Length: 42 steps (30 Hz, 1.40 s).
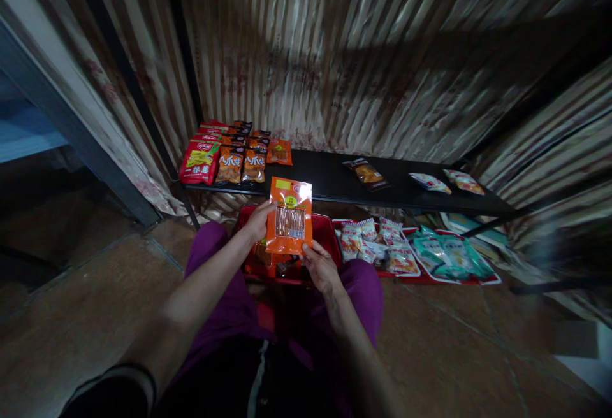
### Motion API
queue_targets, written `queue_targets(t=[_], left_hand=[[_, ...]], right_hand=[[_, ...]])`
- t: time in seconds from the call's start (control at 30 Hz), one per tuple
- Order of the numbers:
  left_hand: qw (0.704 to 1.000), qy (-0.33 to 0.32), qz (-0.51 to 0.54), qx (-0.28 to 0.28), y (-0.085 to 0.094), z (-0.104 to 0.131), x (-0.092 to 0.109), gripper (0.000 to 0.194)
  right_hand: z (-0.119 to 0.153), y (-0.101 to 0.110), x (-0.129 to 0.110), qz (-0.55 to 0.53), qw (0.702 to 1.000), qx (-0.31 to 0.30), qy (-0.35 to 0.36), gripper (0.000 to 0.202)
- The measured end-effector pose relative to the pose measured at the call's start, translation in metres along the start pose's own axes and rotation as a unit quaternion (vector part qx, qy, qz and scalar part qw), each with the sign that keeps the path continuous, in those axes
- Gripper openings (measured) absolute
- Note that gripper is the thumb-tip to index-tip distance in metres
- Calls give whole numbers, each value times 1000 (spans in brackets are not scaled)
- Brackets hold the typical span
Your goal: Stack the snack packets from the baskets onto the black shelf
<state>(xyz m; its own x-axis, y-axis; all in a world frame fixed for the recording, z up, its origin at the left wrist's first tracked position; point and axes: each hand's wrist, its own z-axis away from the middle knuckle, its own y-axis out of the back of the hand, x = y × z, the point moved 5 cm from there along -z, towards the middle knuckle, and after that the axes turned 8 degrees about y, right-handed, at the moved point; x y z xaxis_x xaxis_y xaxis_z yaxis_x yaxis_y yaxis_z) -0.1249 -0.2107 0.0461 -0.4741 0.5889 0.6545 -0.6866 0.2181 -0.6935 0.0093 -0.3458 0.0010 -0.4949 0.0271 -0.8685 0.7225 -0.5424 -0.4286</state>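
Between my two hands I hold up a flat orange snack packet with a clear window showing thin brown sticks. My left hand pinches its left edge, while my right hand grips the lower right corner. Behind and below the packet is a red basket, partly hidden, with more orange packets inside. A similar orange packet rests on the black shelf, to the right of the rows of other snack bags.
Red bags and orange-brown bags stand in rows at the shelf's left. A dark brown bag and two white bags lie farther right. Baskets of white packets and green packets sit on the floor.
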Motion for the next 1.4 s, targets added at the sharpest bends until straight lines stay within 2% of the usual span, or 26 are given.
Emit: queue_targets(t=[0.2,0.3,0.4,0.67,0.83,1.0,1.17,1.4], left_hand=[[996,-56,-14,68,1,-12,18,28],[992,-82,-16,97,4,-14,18,22],[992,-71,-15,104,7,-15,15,20],[1000,4,-23,8,4,-5,11,28],[998,45,-22,-28,6,3,-3,28],[993,79,-62,-58,12,14,-23,41],[984,98,-106,-101,15,27,-33,58],[982,92,-112,-121,14,31,-33,64]], right_hand=[[4,5,6,20,1000,-3,-6,34],[5,5,6,25,1000,8,1,34],[5,4,7,26,1000,14,-1,34],[3,5,10,26,999,31,14,33],[0,0,10,-14,999,38,-2,33],[-4,0,5,-5,999,31,22,32],[-5,5,2,-1,998,49,32,31],[-1,6,2,22,998,54,32,32]])
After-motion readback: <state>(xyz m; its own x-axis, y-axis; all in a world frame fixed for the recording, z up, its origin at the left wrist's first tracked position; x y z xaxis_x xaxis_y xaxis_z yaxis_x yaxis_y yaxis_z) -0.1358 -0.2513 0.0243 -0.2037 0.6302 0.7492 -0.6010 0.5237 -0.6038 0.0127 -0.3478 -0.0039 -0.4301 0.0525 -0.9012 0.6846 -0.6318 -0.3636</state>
